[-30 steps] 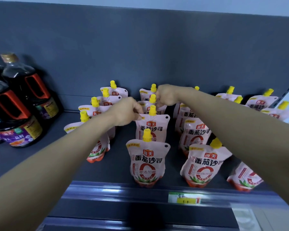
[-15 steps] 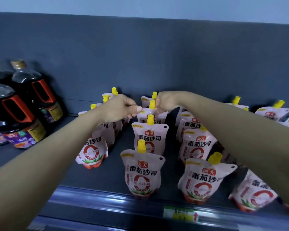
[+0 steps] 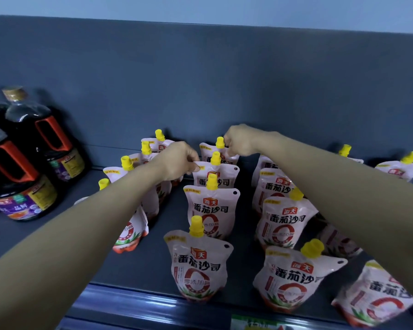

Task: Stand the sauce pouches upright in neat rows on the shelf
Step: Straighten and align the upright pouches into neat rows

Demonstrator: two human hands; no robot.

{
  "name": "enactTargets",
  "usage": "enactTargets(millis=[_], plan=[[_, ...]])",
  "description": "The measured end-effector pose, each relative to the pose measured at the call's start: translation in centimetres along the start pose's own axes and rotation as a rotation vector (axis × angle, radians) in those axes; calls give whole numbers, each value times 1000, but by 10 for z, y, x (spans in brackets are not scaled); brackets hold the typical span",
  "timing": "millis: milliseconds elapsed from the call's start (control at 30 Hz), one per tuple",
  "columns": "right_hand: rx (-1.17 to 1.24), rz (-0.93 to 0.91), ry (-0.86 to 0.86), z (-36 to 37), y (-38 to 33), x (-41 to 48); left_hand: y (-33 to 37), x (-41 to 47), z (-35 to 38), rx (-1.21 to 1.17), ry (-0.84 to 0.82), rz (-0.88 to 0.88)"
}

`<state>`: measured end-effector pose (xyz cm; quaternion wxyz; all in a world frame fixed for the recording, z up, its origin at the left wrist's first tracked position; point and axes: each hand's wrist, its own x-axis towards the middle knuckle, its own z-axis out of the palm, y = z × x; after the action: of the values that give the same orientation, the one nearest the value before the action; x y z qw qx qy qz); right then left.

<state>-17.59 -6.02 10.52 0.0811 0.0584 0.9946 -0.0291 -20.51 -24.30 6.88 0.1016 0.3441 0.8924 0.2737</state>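
- Pale pink sauce pouches point(image 3: 211, 209) with yellow screw caps, red logo, dark lettering, red ring printed low on the front.
- Standing upright on the dark shelf point(image 3: 57, 236), fronts facing outward.
- Lined up in several rows running from the shelf's front lip toward its back.
- Rightmost front pouch point(image 3: 377, 296) tilted, blurred.

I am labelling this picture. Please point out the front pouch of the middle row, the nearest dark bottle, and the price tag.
front pouch point(image 3: 198, 265): head view, printed face.
dark bottle point(image 3: 12, 184): head view, body under the handle.
price tag point(image 3: 255, 323): head view, green part.
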Motion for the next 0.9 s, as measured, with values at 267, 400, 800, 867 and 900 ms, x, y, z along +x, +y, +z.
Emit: enactTargets(millis=[267, 400, 800, 867, 900], plan=[[-10, 2, 12, 11, 4, 15, -4, 7, 0, -6, -38, -10], [26, 6, 23, 12, 6, 20, -2, 8, -1, -6, -44, -5], [-43, -45, 100, -28, -6, 6, 0, -17, -29, -4, 118, 34], [-27, -74, 138, -38, -22, -2, -6, -24, -43, -31, 157, 44], [-7, -91, 145, -40, -32, -6, -9, -30, -50, -35, 179, 50]])
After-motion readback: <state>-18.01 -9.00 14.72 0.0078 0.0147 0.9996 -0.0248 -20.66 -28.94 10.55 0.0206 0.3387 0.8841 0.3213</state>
